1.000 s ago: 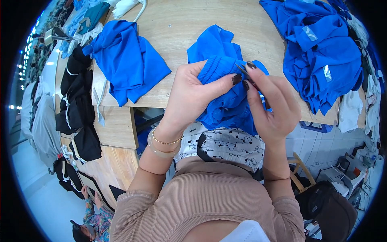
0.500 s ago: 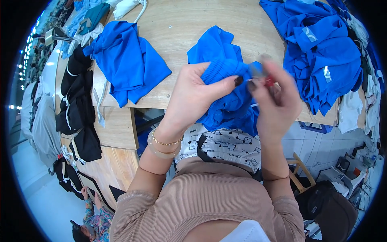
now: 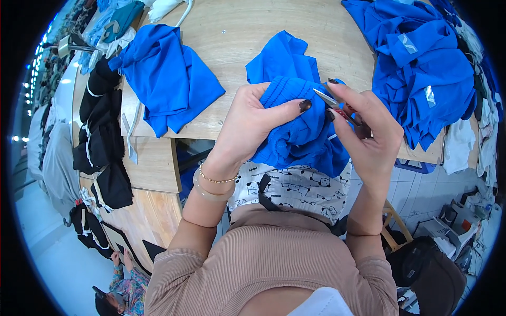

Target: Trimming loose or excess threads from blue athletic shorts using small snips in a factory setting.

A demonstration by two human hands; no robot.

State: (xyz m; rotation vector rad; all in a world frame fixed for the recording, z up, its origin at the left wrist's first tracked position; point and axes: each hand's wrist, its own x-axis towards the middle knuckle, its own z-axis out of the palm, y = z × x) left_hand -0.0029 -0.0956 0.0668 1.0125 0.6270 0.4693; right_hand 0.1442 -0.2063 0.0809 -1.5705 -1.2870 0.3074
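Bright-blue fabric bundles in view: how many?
3: a crumpled bright-blue fabric bundle on the left; a gathered bright-blue fabric bundle in the left hand; a large bright-blue fabric heap on the right, counted as one, possibly hiding more.

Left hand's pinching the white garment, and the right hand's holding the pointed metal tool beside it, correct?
Not white: the head view shows the left hand pinching a blue garment. The right hand does hold the pointed metal tool beside it.
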